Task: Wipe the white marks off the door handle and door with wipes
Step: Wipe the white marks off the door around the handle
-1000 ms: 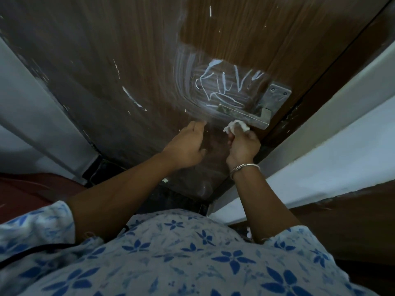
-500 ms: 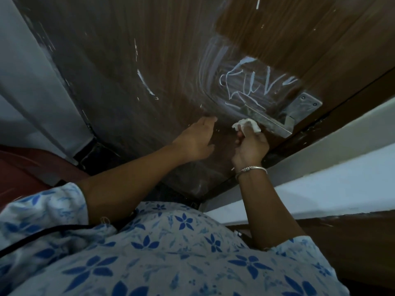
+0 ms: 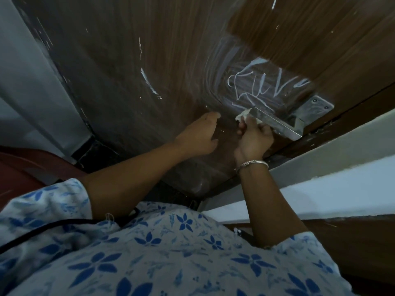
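A brown wooden door fills the upper view. White scribbled marks and a smeared haze sit just above the metal lever handle, which is fixed to a screwed plate. My right hand grips a crumpled white wipe and presses it against the free end of the lever. My left hand rests flat on the door just left of it, fingers loosely apart, holding nothing. A separate white streak lies further left on the door.
A pale door frame and wall run along the right below the handle. A grey wall stands at the left, with a reddish-brown object beneath it. Dark floor shows at the door's foot.
My right hand has lifted the wipe from below the lever up onto its free end. The left hand stays on the door. The view has shifted, moving the handle rightwards.
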